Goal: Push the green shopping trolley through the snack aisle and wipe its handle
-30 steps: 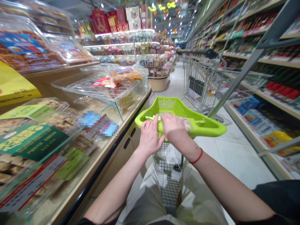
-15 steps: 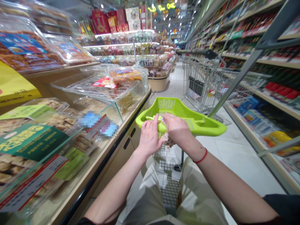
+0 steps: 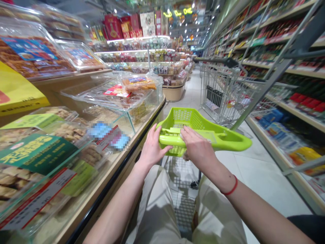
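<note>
Green cart point(image 3: 198, 120) sits dead ahead of the person, just past the trousers point(image 3: 157, 189), handle point(image 3: 171, 140) toward them. Right hand point(image 3: 198, 149) has its fingers hooked over the handle near its middle, palm on the near side: reads as a firm grasp. Left hand point(image 3: 151, 149) is at the handle's left end, fingers up along the corner, thumb spread below. Can't tell if it's clamped or just resting. Hands apart on one bar: likely so the cart can't twist, with left guarding the bench-side corner.

Around it: bench point(image 3: 143, 134) close along the left, its edge near the left hand, so little slack there. Packs point(image 3: 43, 150) lie on it in glass bins, likely tilted so labels and tags point(image 3: 48, 200) face the aisle. Yellow sign point(image 3: 20, 88) overhangs behind them.

In the way: wire cart point(image 3: 215, 91) ahead and right, narrowing the aisle. Grey post point(image 3: 256, 98) slants across in front of the shelves point(image 3: 294, 71), hiding part of them; can't tell what it belongs to. Floor point(image 3: 248, 169) shows between green cart and shelves. Caster point(image 3: 195, 184) visible below, partly hidden by a leg.
</note>
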{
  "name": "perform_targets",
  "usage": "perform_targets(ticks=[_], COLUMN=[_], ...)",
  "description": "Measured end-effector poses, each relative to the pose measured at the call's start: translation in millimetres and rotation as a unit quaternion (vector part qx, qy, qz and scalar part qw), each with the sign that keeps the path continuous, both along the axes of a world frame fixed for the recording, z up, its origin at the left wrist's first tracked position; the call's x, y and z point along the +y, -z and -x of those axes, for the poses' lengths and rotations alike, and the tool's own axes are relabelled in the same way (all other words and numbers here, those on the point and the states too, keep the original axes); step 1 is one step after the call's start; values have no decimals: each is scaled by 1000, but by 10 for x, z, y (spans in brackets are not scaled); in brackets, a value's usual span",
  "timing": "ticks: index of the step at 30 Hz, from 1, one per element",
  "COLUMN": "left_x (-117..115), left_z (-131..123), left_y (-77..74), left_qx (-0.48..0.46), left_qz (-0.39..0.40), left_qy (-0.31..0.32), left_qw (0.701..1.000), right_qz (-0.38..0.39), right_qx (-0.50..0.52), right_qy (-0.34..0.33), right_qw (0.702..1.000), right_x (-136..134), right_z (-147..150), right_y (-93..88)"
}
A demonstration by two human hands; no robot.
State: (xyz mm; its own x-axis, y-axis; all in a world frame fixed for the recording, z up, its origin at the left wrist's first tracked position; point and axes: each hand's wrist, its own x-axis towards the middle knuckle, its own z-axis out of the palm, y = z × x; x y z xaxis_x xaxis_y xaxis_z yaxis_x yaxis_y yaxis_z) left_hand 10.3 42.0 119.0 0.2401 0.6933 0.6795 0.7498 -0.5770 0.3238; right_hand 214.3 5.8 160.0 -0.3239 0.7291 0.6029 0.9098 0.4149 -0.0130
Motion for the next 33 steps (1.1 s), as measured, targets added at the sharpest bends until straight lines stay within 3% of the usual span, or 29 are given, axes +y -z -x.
perform_targets(ticks=[7, 10, 13, 17, 20, 23, 28, 33], left_x=[25, 18, 14, 35, 59, 72, 54, 27], left_z=[19, 35, 45, 43, 28, 8, 9, 73], left_y=[94, 93, 81, 87, 105, 117, 93, 35], left_qx=[-36, -59, -78, -94, -108, -120, -122, -109], left_qz=[0, 19, 34, 20, 17, 25, 25, 38], left_qy=[18, 17, 17, 39, 43, 45, 38, 20], left_qw=[999, 998, 996, 995, 993, 991, 992, 993], right_qz=[114, 108, 69, -15, -66, -93, -43, 33], right_qx=[-4, -2, -15, -68, -94, -109, -109, -84], right_qy=[-3, 5, -36, -114, -140, -155, -169, -127], right_qw=[993, 994, 997, 991, 983, 977, 979, 988], right_x=[70, 170, 145, -75, -211, -218, -24, 172], right_z=[716, 948, 908, 502, 167, 18, 340, 819], right_y=[-177, -176, -87, 102, 206, 222, 65, -65])
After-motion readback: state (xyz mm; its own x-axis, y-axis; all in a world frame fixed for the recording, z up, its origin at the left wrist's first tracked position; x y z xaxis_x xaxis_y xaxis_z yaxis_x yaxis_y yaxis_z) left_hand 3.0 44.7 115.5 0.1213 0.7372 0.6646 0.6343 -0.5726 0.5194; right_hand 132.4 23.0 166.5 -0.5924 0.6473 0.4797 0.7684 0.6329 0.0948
